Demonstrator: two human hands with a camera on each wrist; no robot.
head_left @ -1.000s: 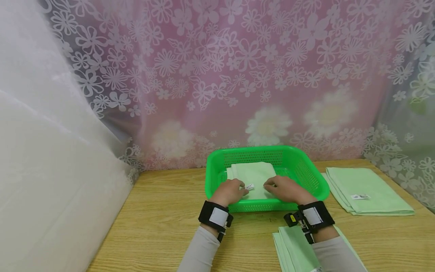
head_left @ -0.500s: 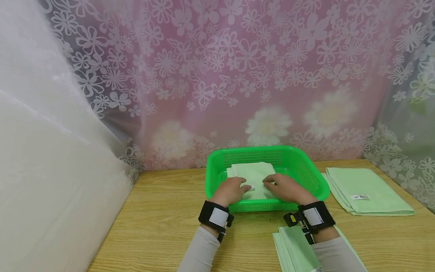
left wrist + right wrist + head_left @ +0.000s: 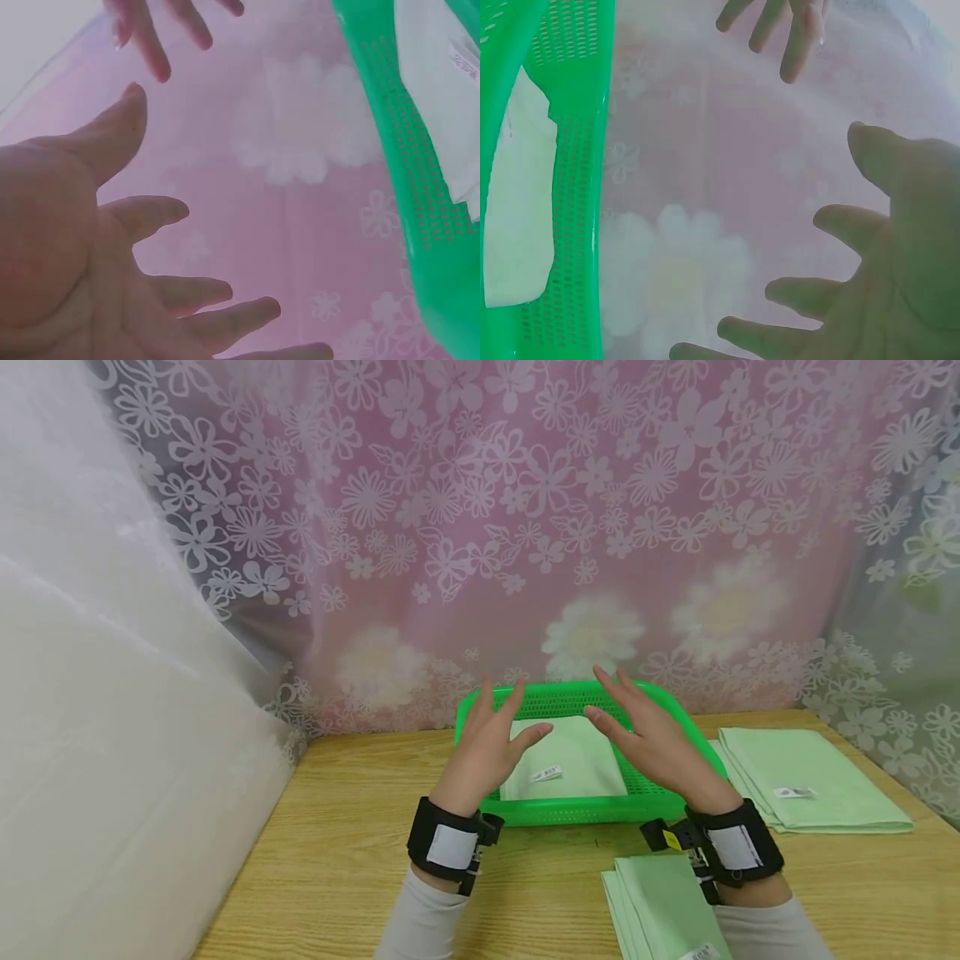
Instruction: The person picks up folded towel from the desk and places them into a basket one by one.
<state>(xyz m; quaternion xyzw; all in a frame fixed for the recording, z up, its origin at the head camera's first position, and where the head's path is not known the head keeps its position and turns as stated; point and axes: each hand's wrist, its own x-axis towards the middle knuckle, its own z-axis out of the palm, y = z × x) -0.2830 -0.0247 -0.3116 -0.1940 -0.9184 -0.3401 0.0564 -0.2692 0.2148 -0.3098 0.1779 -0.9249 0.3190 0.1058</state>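
A folded light-green cloth [image 3: 570, 752] with a small white tag lies flat inside the green plastic basket [image 3: 555, 812], toward its left side. Above the basket's left part is my left hand [image 3: 480, 756], fingers spread and straight, holding nothing. My right hand [image 3: 656, 735] hovers over the right part of the basket, its fingers likewise stretched out and free of anything. In the left wrist view the left palm [image 3: 112, 255] faces inward with all fingers apart. The right wrist view shows the right palm [image 3: 900, 277] in the same spread pose, and the cloth [image 3: 521, 210] beyond it in the basket.
Another folded green cloth [image 3: 817, 781] with a tag lies on the wooden table [image 3: 337, 860] right of the basket. A further folded green cloth [image 3: 663, 910] sits near the front, partly under the right forearm. A flowered curtain [image 3: 465, 527] hangs behind the table.
Both hands have risen off the cloth in the basket, and their fingers have gone from bent to spread. The cloth's tag now shows fully. The basket stays in place.
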